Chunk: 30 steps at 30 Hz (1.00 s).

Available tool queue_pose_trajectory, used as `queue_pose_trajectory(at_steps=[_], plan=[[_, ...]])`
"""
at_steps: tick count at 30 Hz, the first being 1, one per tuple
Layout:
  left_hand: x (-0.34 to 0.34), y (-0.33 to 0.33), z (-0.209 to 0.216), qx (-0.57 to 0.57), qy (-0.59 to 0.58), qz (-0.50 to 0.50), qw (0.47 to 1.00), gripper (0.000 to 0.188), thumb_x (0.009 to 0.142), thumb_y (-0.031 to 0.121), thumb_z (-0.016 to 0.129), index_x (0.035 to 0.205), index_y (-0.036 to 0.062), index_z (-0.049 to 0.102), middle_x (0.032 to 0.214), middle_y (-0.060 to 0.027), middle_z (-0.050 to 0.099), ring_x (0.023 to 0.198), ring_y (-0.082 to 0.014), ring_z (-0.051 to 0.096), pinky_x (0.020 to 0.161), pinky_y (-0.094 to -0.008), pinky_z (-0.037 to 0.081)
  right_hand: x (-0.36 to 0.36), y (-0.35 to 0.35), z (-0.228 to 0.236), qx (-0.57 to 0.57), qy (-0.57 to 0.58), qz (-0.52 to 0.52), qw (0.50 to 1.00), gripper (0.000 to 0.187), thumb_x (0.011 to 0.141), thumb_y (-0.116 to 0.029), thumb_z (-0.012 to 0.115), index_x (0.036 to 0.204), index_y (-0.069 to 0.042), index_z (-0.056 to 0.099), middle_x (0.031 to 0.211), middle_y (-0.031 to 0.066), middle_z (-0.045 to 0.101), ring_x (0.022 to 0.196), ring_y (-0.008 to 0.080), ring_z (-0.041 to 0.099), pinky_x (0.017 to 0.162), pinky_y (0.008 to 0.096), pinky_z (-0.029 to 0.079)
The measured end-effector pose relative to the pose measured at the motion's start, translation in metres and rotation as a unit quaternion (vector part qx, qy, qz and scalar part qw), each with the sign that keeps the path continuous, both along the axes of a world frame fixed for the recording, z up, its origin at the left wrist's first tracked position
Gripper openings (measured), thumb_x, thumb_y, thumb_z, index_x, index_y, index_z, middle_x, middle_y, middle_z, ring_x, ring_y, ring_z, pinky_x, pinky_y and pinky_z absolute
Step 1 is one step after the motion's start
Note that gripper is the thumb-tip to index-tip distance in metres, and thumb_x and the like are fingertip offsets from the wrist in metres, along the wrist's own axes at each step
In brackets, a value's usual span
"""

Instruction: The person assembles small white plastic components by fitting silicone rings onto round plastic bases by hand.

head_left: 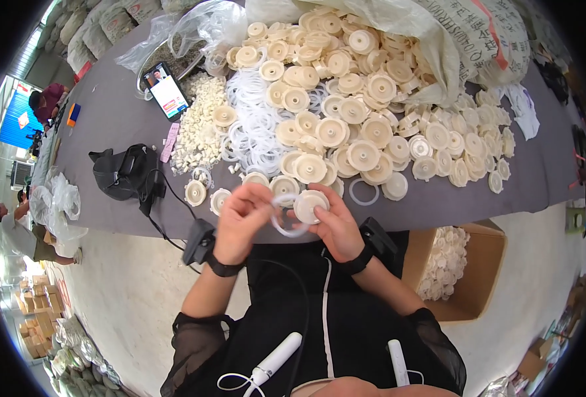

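Between the thumb and fingers of my left hand [245,217] is a translucent white ring [289,231]. A round cream plastic disc [311,206] with a raised centre is gripped in my right hand [336,225]. The ring overlaps the disc's left side; whether it is seated on the disc I cannot tell. Both hands are over the table's near edge. Just beyond them lie more cream discs [362,155] in a big heap, a pile of loose white rings [256,126] and a mound of small cream pieces [204,112]. One single ring [364,192] lies right of my right hand.
A phone [166,91] with a lit screen leans behind the small pieces. Left of it sits a black bag [127,173] with a cable. A woven sack [465,46] stands behind the discs. Below the table, at right, a cardboard box [488,271] holds pale parts. Other people stand far left.
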<state>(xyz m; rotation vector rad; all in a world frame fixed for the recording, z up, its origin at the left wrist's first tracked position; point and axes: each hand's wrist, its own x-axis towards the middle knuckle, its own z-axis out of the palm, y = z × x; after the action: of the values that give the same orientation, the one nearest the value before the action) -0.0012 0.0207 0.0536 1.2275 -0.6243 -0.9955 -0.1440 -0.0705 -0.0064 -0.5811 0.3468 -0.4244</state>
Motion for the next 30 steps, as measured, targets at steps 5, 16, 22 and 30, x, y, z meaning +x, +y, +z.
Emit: queue_pose_trajectory(at_steps=[5, 16, 22, 30], plan=[[-0.031, -0.014, -0.016, 0.039, -0.017, 0.014, 0.999, 0.011, 0.075, -0.003, 0.054, 0.085, -0.0007, 0.051, 0.071, -0.0026, 0.055, 0.062, -0.0064, 0.053, 0.059, -0.0207, 0.046, -0.004, 0.0, -0.006, 0.074, -0.048, -0.02, 0.996, 0.032, 0.088, -0.013, 0.033, 0.119, -0.006, 0.032, 0.113, 0.0117, 0.043, 0.103, 0.0221, 0.048, 0.084, 0.0386, 0.042], [-0.039, -0.014, -0.028, 0.064, -0.316, 0.06, 0.945, 0.007, 0.071, -0.003, 0.055, 0.077, 0.0002, 0.053, 0.072, 0.0005, 0.052, 0.059, -0.0036, 0.047, 0.054, -0.0172, 0.04, -0.005, 0.008, 0.001, -0.037, 0.013, -0.068, 0.997, 0.043, 0.081, -0.005, 0.041, 0.122, -0.003, 0.029, 0.116, 0.0106, 0.042, 0.108, 0.0198, 0.042, 0.091, 0.0358, 0.036], [-0.037, -0.015, -0.031, 0.012, -0.366, 0.102, 0.925, 0.007, 0.071, -0.003, 0.054, 0.077, 0.0007, 0.051, 0.076, -0.0044, 0.053, 0.065, -0.0092, 0.05, 0.058, -0.0213, 0.041, -0.009, 0.009, 0.002, -0.212, 0.046, -0.085, 0.973, 0.036, 0.081, -0.002, 0.039, 0.116, -0.002, 0.035, 0.109, 0.0064, 0.045, 0.099, 0.0113, 0.045, 0.081, 0.0248, 0.04], [-0.045, -0.007, -0.029, 0.042, -0.097, 0.065, 0.992, 0.005, 0.078, -0.001, 0.048, 0.083, 0.0001, 0.048, 0.082, -0.0033, 0.054, 0.072, -0.0054, 0.049, 0.061, -0.0183, 0.04, -0.019, 0.007, 0.006, -0.163, 0.027, -0.053, 0.985, 0.027, 0.081, -0.008, 0.04, 0.108, -0.001, 0.044, 0.092, 0.0023, 0.051, 0.074, 0.0054, 0.047, 0.059, 0.0187, 0.04]])
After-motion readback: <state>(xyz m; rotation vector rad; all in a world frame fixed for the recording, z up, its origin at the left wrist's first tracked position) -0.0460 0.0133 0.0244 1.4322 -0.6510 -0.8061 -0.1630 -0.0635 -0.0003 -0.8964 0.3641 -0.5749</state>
